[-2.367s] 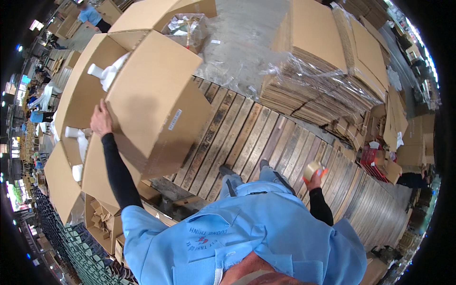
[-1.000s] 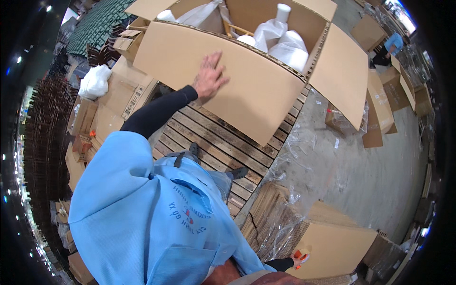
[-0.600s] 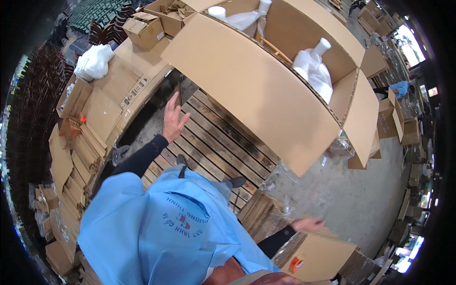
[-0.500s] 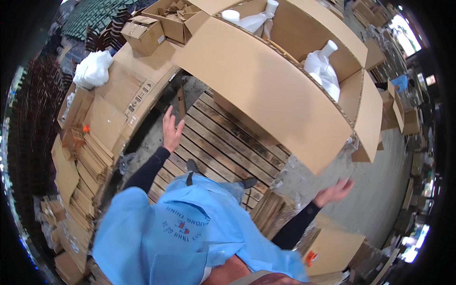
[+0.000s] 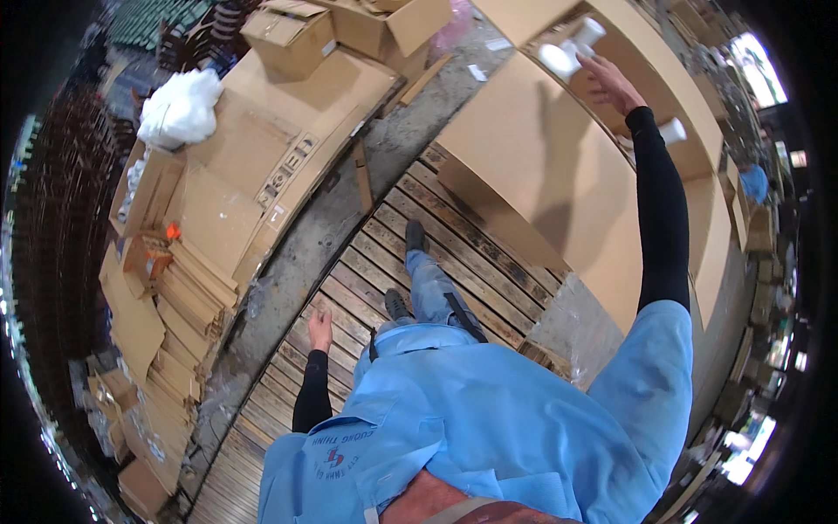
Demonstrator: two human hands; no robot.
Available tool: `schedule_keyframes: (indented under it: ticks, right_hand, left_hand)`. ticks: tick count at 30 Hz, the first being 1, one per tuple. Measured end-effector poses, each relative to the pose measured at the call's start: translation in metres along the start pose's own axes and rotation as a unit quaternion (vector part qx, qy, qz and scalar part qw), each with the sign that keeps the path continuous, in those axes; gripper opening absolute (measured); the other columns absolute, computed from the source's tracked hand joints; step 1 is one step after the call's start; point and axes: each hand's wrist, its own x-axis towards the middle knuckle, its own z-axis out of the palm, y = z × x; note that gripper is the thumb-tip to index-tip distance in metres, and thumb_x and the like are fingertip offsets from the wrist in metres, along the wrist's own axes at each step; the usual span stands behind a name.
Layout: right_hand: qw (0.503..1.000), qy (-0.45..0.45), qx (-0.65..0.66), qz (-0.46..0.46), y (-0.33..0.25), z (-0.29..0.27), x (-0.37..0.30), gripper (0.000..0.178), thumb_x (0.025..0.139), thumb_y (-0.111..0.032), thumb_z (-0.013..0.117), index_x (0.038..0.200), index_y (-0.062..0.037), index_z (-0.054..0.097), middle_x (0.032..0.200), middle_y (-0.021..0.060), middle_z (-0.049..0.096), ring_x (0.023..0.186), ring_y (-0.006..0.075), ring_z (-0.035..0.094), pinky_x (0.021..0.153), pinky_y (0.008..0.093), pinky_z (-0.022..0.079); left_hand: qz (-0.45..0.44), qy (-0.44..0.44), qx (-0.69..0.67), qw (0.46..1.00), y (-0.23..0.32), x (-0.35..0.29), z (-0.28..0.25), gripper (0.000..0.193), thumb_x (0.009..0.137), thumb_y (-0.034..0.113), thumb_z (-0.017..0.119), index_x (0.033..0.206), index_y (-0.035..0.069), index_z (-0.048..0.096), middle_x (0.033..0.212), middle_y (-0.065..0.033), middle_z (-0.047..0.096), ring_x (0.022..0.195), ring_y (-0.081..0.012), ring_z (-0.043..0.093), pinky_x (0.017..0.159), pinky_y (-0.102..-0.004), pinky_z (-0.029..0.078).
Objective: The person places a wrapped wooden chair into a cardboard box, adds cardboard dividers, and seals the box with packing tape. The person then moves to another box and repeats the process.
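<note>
My right hand (image 5: 607,85) reaches over the large open cardboard box (image 5: 511,131), its fingers spread and apparently holding nothing. Close by its fingertips are the white foam-wrapped ends (image 5: 560,59) of something inside the box. Another white wrapped end (image 5: 670,131) pokes up beyond my right forearm. Much of the box's inside is hidden by the near flap and my arm. Low over the slatted wooden pallet (image 5: 436,218), my left hand (image 5: 320,330) hangs with its fingers loosely extended and nothing visible in it.
Along the left stands a cardboard-covered surface (image 5: 231,166) bearing a white plastic bundle (image 5: 181,109), a small carton (image 5: 291,42) and stacked cardboard strips (image 5: 188,284). Concrete floor (image 5: 301,262) runs between it and the pallet. Stacked chairs fill the far left.
My right hand has swung from low on the right up over the open box. My left hand has dropped lower. My feet have shifted on the pallet, and the view has moved.
</note>
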Motion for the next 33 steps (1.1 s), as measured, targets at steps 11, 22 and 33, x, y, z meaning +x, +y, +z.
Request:
schedule_keyframes:
  ticks: [11, 22, 33]
  right_hand:
    - [0.937, -0.299, 0.174, 0.058, 0.095, 0.064, 0.105, 0.055, 0.09, -0.011, 0.062, 0.141, -0.0011, 0.046, 0.128, 0.0081, 0.061, 0.115, 0.0174, 0.058, 0.099, 0.0326, 0.046]
    - [0.997, -0.018, -0.076, -0.023, 0.071, 0.025, 0.068, 0.062, 0.089, -0.022, 0.067, 0.142, 0.0036, 0.045, 0.131, 0.0162, 0.059, 0.117, 0.0201, 0.057, 0.097, 0.0341, 0.047]
    - [0.934, -0.322, 0.122, -0.099, -0.094, 0.433, -0.122, 0.048, 0.084, -0.014, 0.074, 0.128, -0.0012, 0.059, 0.124, 0.0137, 0.062, 0.113, 0.0241, 0.06, 0.098, 0.0368, 0.048]
  left_hand:
    - [-0.489, 0.08, -0.174, 0.851, -0.077, -0.09, -0.066, 0.083, 0.095, 0.032, 0.06, 0.156, 0.007, 0.009, 0.097, -0.0156, 0.063, 0.062, -0.0205, 0.054, 0.048, -0.0321, 0.034]
    - [-0.039, -0.031, -0.147, 0.988, 0.159, 0.258, -0.011, 0.029, 0.093, 0.03, 0.066, 0.089, 0.004, 0.053, 0.078, -0.0027, 0.06, 0.07, -0.0088, 0.053, 0.058, -0.0249, 0.042]
    - [-0.072, -0.189, 0.221, 0.954, 0.107, 0.497, 0.049, 0.058, 0.089, 0.04, 0.063, 0.132, 0.002, 0.054, 0.117, -0.0221, 0.065, 0.113, -0.0385, 0.06, 0.099, -0.0459, 0.045]
